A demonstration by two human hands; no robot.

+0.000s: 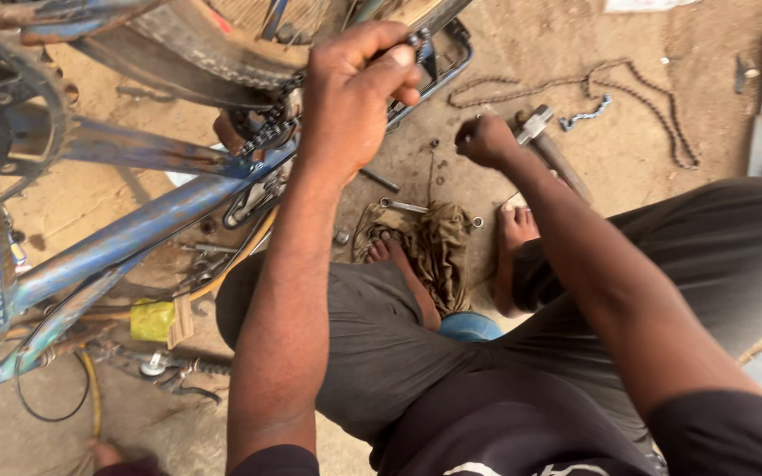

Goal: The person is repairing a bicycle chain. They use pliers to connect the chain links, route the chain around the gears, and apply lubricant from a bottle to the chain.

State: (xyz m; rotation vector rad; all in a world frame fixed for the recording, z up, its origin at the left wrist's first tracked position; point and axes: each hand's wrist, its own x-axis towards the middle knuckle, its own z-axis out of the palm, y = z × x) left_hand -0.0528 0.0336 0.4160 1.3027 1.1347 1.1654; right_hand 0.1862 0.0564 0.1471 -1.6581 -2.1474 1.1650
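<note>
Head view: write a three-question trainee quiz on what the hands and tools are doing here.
1. True or false: the left hand grips the bicycle chain up at the rear wheel.
2. Which tool does the right hand hold? A) hammer B) pliers C) screwdriver
3. What lies on the brown rag by the person's feet?

Key
1. True: its fingers close on the chain beside the blue frame.
2. A: the hand is wrapped round the handle, the metal head just past it, low over the dirt floor.
3. A spanner.
</note>
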